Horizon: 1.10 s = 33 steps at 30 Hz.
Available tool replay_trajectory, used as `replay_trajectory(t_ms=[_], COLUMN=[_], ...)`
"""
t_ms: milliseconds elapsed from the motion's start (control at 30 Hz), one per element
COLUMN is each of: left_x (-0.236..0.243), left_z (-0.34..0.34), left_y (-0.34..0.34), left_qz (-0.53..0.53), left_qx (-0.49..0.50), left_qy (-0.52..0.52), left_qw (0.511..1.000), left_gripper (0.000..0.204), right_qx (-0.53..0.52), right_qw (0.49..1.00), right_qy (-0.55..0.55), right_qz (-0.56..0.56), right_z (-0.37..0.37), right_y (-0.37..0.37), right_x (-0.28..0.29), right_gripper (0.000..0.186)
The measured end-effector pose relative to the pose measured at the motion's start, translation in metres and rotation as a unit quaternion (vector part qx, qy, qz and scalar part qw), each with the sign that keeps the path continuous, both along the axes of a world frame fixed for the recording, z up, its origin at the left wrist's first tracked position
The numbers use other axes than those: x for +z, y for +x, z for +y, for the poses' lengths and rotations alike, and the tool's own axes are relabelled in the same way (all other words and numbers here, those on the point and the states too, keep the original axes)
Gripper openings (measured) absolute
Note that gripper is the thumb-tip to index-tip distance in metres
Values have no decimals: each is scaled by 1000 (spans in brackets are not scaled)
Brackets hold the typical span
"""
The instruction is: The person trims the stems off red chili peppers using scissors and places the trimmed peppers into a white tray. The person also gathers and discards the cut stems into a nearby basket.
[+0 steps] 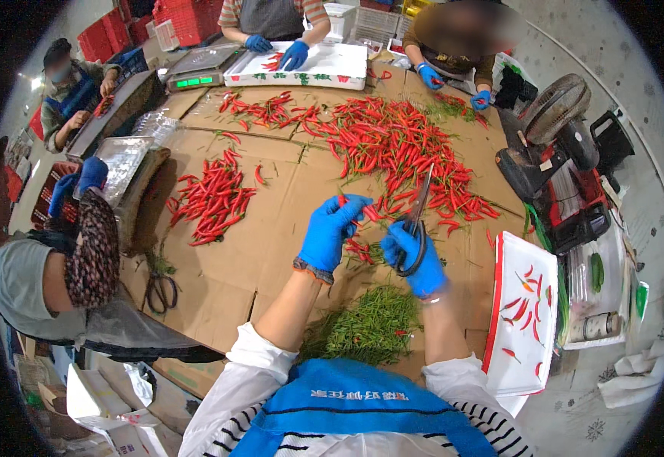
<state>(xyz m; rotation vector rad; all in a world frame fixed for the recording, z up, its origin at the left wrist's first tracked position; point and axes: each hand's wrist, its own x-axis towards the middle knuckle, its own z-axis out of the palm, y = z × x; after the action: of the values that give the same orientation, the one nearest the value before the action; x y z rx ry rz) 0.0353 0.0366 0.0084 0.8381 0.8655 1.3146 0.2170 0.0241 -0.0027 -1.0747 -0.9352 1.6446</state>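
Note:
My left hand [324, 238], in a blue glove, has its fingers pinched on a red chili pepper [343, 200] above the cardboard-covered table. Just right of it, my right hand [416, 260], also gloved in blue, grips dark-handled scissors [422, 199]. Their blades point up and away from me, over the edge of a large heap of red chilies [385, 137]. A smaller chili pile [214, 199] lies to the left. Between my forearms, close to my blue apron, sits a mound of green stems [366, 324].
A white foam box [526, 316] with scattered chilies stands at right, below a fan [557, 110]. Another pair of scissors [162, 293] lies at left. Across the table, gloved co-workers handle chilies near a white foam tray [301, 75] and a scale [199, 76].

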Motion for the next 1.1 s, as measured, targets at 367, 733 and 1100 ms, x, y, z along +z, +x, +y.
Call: replay_trajectory(t_ms=[367,733,1100], left_x=[9,-25,-42], left_z=[-9,-2,4], left_y=[8,-12,-27], left_qz=[-90,-127,-268], left_qx=[65,53,-11], left_qy=[-62,-50,-143], left_qw=[992,989,953], left_gripper=[23,24,31], right_qx=[-87,-108,8], right_qw=[823,833,674], right_qy=[296,256,309], right_qz=[-477,-479,-671], right_z=[-27,-1,155], right_y=[-1,6,57], right_x=[-13,-56,-82], right_gripper=[46,30,23])
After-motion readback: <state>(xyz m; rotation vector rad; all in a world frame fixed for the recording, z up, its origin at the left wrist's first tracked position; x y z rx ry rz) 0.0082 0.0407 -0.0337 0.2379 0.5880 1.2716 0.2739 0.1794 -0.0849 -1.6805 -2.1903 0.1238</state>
